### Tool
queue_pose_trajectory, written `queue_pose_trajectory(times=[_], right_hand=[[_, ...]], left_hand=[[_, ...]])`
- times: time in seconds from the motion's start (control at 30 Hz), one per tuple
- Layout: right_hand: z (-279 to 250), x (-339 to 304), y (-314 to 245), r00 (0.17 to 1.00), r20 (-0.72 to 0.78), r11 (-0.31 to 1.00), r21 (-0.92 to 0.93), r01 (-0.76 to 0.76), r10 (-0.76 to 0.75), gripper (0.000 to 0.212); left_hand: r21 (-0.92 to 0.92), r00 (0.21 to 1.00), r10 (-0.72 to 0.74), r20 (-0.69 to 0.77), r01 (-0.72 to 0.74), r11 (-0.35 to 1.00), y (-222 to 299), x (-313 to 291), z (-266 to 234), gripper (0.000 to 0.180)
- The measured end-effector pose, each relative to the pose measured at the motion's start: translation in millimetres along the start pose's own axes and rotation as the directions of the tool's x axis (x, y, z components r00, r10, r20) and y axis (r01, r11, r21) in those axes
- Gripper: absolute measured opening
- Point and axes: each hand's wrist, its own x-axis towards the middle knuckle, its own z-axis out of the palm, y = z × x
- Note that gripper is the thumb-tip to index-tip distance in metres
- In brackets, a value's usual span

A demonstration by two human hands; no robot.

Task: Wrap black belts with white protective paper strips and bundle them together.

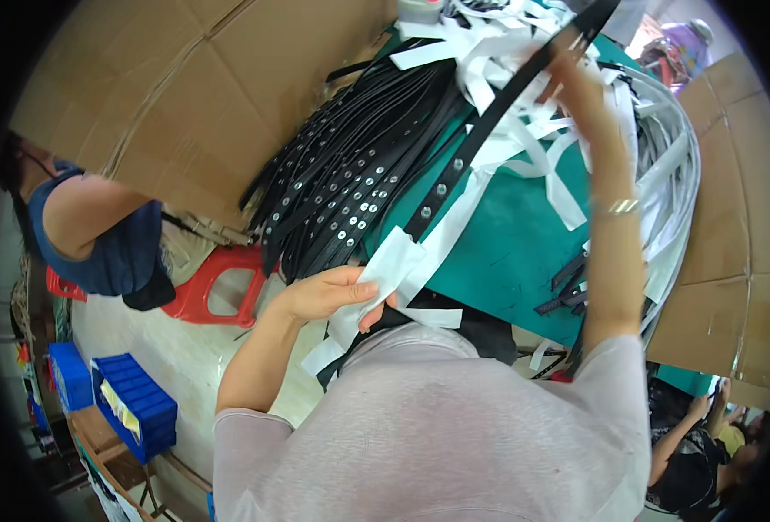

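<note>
My left hand (328, 294) pinches the end of a white strip (391, 268) near the table's front edge. That strip runs up along a black studded strap (480, 135). My right hand (586, 91) is raised over the table and grips the upper part of this strap, holding it stretched diagonally. A heap of black studded straps (350, 170) lies fanned out to the left of it. Loose white strips (515, 78) are piled at the back of the green table top (511, 248).
Flattened cardboard sheets (193, 87) stand at the left and right of the table. A person in a blue top (106, 230) sits at the left by a red plastic stool (215, 287). Blue bins (137, 404) stand on the floor. More people sit at the lower right (698, 435).
</note>
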Motion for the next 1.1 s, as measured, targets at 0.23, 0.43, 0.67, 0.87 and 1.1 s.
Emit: queue_pose_trajectory(times=[0.23, 0.43, 0.67, 0.87, 1.1], right_hand=[[-37, -51, 79, 0.878, -0.035, 0.873, 0.131, -0.469, 0.477, 0.026], [-21, -36, 25, 0.935, -0.055, 0.931, -0.093, -0.354, 0.350, 0.027], [-32, -41, 39, 0.928, -0.213, 0.946, 0.176, -0.272, 0.307, 0.032], [7, -83, 35, 0.934, -0.318, 0.974, -0.098, -0.204, 0.163, 0.020], [-16, -45, 6, 0.944, -0.324, 0.998, -0.039, 0.049, -0.059, 0.016]], left_hand=[[-0.014, 0.988, -0.138, 0.068, 0.140, 0.990, 3, 38, -27, 0.044], [0.002, 0.987, -0.019, 0.160, 0.019, 1.000, 29, 79, -29, 0.044], [-0.003, 0.988, 0.009, 0.153, -0.009, 1.000, 29, 93, -32, 0.046], [0.072, 0.981, 0.095, 0.172, -0.109, 0.991, 33, 94, -34, 0.047], [-0.023, 0.965, 0.052, 0.256, -0.048, 0.999, 35, 85, -22, 0.046]])
